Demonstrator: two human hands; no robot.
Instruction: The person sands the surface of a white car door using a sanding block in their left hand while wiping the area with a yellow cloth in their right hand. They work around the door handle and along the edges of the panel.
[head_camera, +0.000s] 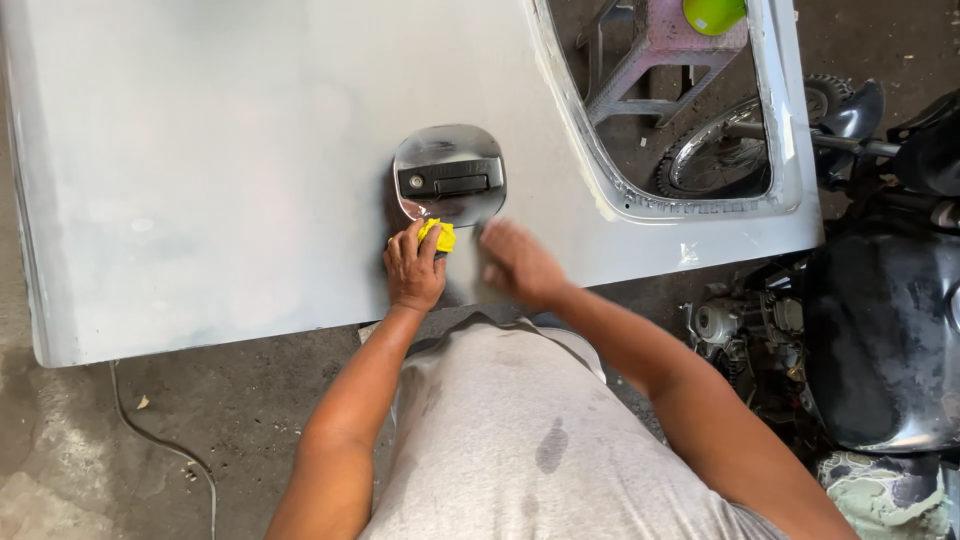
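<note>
Pressing yellow cloth (438, 236), left hand (413, 268), grey door panel (220, 180)

Both bare arms extend forward from the torso, elbows bent, forearms converging. Left hand (414, 268) lies palm down, fingers curled and closed around what it holds — thumb toward the right. Right hand (517, 262) is palm down, fingers blurred — its grip cannot be determined.
</note>
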